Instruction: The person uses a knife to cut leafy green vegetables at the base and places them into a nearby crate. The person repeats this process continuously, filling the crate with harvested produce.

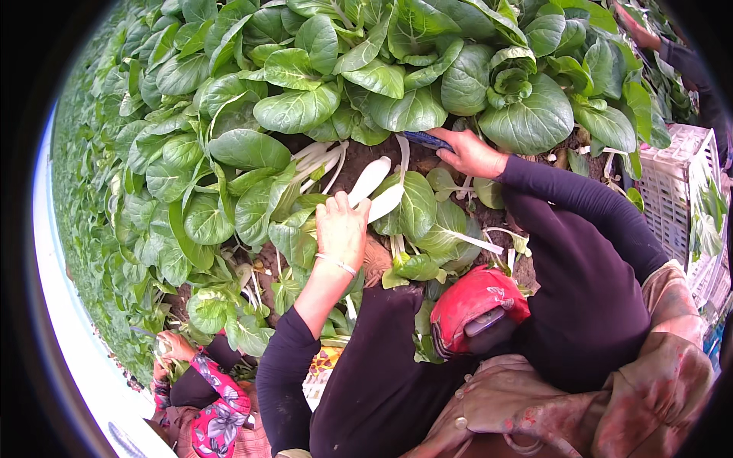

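Observation:
My left hand (342,229) is closed around pale pak choi stalks (371,178), whose broad white ends point up and right, away from my fingers. Up and to the right, my right hand (472,153) grips a blue-handled tool (422,139). Leaves hide the tool's far end, so its blade cannot be seen. A thin white stalk (404,153) stands just beside the tool's tip side. Cut or loose pak choi leaves (415,206) lie on the soil between my hands and my knees. Left of the stalks in my hand, a clump of white stems (320,160) shows at ground level.
Dense growing pak choi (355,68) fills the far side and left. A white plastic crate (667,189) stands at the right. A red padded object (480,312) sits between my legs. One co-worker (220,406) crouches lower left; another person's arm (676,54) shows upper right.

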The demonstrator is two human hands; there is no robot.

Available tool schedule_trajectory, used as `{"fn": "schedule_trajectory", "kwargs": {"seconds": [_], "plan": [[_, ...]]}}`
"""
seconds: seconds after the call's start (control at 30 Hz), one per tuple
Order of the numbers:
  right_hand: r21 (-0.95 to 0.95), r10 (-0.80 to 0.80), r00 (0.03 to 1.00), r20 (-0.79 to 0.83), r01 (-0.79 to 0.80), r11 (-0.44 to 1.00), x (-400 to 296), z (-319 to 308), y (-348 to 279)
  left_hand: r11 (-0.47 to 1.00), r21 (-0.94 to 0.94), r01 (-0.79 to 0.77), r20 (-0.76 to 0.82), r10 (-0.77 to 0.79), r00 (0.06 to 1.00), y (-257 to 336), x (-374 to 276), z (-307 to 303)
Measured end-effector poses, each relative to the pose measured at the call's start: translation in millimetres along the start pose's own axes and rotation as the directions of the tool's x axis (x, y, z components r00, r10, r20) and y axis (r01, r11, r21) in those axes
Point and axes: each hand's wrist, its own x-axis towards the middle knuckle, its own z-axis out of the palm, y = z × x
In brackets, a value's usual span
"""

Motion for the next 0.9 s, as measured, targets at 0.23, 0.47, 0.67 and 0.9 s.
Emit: {"fn": "schedule_trajectory", "kwargs": {"seconds": [0.23,0.47,0.67,0.9], "plan": [[-0.098,-0.322,0.946,-0.024,0.318,0.943,49,40,5,0.995,0.093,-0.026,0.026,0.024,0.999,-20,20,-27],[-0.149,0.133,0.955,0.264,-0.096,0.984,80,48,-16,0.946,0.321,0.048,-0.118,-0.010,0.993,-73,53,34],[0.158,0.270,0.854,0.445,-0.371,0.915,86,58,-5,0.969,0.246,0.002,-0.049,0.011,0.999,-78,44,51],[0.037,-0.075,0.970,0.231,0.068,0.997,38,47,-2,0.978,0.209,0.021,0.100,-0.042,0.994,-49,5,20]]}}
